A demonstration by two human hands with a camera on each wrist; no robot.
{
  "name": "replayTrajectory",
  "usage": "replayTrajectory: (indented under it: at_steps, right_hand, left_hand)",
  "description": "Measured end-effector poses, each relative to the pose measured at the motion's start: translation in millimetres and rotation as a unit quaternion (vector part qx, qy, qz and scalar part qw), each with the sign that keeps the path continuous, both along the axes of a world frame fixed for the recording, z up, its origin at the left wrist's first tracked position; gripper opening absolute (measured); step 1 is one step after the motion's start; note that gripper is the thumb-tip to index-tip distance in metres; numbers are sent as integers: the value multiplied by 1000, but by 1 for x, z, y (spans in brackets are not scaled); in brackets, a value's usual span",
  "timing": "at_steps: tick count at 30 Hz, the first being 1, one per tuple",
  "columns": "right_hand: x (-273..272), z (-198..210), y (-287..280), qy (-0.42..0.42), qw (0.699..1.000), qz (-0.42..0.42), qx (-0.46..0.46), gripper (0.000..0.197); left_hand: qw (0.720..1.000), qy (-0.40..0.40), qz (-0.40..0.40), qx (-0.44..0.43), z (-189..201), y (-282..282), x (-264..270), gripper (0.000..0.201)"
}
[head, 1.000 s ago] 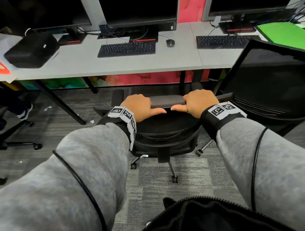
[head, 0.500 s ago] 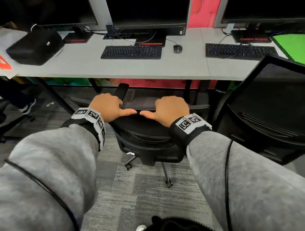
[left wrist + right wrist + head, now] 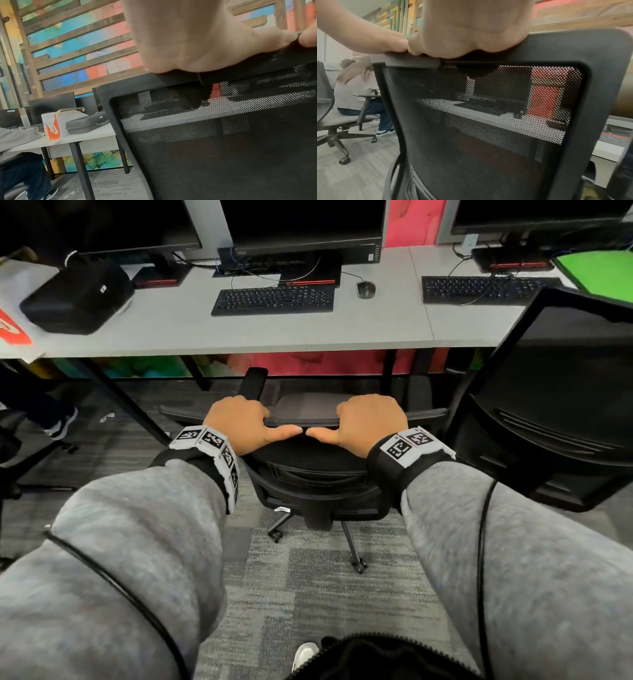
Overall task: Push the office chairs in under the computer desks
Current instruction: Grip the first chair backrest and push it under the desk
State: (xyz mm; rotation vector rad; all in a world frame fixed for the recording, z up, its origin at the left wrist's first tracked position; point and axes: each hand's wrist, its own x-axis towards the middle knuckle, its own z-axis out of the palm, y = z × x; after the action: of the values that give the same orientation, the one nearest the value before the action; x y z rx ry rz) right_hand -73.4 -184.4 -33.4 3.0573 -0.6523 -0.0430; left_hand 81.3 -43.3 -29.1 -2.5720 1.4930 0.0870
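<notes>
Black mesh office chair point(image 3: 310, 470) stands near the front edge of the bench point(image 3: 191, 330); left hand point(image 3: 239, 422) and right hand point(image 3: 370, 422) grip its stiff top rail point(image 3: 303, 420), the best hold; it likely rolls lightly on casters point(image 3: 359, 566)

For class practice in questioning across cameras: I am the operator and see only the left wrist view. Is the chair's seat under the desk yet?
Observer: Not yet. In the head view the seat of the office chair lies short of the desk edge.
Operator: Anything on its right?
Observer: Yes, a second chair stands close beside it.
Operator: And the right hand?
Observer: The right hand grips the top rail, as the left hand does.
</notes>
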Motion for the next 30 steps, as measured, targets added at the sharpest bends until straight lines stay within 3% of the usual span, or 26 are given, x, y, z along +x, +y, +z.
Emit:
replayTrajectory:
  at_steps: [10,18,23,30]
  right_hand:
    - [-27,4,37,23,1000,10,-11,76]
    - [0,13,69,47,999,-7,-14,77]
    - [9,12,73,49,998,-44,-13,77]
    - [38,11,53,38,998,-55,-13,80]
  left_hand:
    - [999,-22,25,10,-1,46,-38,87]
    - [1000,-21,-3,14,11,75,-8,78]
    - [999,-17,-44,5,10,69,13,78]
    - [999,-20,-41,13,8,48,43,86]
